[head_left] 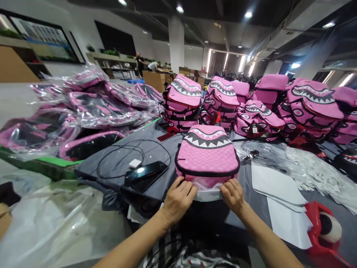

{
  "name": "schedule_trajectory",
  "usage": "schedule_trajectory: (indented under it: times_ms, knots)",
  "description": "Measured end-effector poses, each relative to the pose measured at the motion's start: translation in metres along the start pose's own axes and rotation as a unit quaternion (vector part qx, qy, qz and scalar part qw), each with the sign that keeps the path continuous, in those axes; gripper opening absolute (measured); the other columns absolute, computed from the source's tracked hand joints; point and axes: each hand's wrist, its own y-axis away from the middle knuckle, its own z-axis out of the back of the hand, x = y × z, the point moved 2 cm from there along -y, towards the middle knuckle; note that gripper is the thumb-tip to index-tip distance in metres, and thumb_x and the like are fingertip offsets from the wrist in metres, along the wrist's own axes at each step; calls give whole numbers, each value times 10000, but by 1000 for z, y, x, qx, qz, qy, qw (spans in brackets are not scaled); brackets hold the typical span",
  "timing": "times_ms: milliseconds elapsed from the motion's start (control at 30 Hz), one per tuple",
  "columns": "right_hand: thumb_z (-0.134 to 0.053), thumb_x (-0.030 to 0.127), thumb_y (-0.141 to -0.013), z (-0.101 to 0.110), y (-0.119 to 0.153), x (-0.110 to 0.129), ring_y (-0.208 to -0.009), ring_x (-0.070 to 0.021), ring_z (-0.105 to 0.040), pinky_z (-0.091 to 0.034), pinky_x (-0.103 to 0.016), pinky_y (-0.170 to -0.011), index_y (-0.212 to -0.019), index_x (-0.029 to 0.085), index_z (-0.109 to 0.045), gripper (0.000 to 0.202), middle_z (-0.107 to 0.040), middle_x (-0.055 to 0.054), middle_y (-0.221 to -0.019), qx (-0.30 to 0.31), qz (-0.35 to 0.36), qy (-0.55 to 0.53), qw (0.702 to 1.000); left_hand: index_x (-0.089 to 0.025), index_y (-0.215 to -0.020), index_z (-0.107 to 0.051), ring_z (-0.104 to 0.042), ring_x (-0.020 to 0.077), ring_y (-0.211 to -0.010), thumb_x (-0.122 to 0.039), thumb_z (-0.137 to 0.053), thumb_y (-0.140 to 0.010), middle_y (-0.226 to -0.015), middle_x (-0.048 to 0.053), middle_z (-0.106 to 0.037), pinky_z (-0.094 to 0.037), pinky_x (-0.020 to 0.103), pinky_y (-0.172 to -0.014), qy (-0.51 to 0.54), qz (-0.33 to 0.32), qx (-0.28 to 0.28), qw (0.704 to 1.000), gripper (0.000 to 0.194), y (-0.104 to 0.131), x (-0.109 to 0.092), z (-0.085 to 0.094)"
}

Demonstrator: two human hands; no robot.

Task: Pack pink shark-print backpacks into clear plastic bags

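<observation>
A pink backpack (pixel 206 158) with a black-and-white shark-tooth band and black piping lies on the table straight ahead of me. A translucent plastic bag (pixel 208 194) stretches along its near edge, between my hands. My left hand (pixel 180 196) has its fingers curled over the bag's left part, against the backpack's near left corner. On the other side, my right hand (pixel 233 194) pinches the bag near the right corner. My fingertips are partly hidden under the folded plastic. How far the plastic reaches around the backpack, I cannot tell.
Several pink backpacks (pixel 184 93) are stacked behind. Plastic-wrapped backpacks (pixel 100 108) are piled left. A phone (pixel 146 173) and cable (pixel 100 163) lie left; white sheets (pixel 276 182), white packets (pixel 320 171) and a red tape dispenser (pixel 314 223) lie right. People (pixel 140 64) work far back.
</observation>
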Motion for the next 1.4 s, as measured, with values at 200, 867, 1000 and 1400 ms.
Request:
schedule_trajectory:
  times_ms: [200,867,1000,1400]
  knots:
    - [-440,51,-922,-20,62,8,-622,-165,-478,-405,-309,-607,-987,209,-580,221,-573,-12,-693,25,-20,2,999,-163,-1056,-612,-645,205,-853,-300,-570,-931,-875,50,-670,-428,447,-1036,83,30,103,991,190,66,-44,-27]
    - [-513,72,-961,0,30,0,-699,-163,-595,-386,-302,-629,-902,190,-616,168,-671,-41,-834,332,-13,-28,943,-177,-1004,-584,-645,142,-835,-99,-452,-989,-843,10,-661,-428,428,-1002,149,43,69,985,154,68,-25,-20]
    - [-436,98,-999,2,34,-2,-860,-167,-586,-390,-314,-744,-1007,180,-615,196,-681,-84,-1043,248,56,-44,966,-197,-1046,-577,-620,198,-1117,-45,-548,-925,-1035,46,-673,-482,474,-1031,222,17,-27,975,196,73,-12,-22]
    - [-509,230,-1024,-3,18,-16,-697,-154,-497,-318,-314,-669,-932,190,-612,144,-619,-4,-787,316,46,-60,946,-162,-1077,-588,-558,166,-730,-304,-491,-1010,-821,24,-630,-480,288,-668,265,-32,199,943,185,42,3,-42]
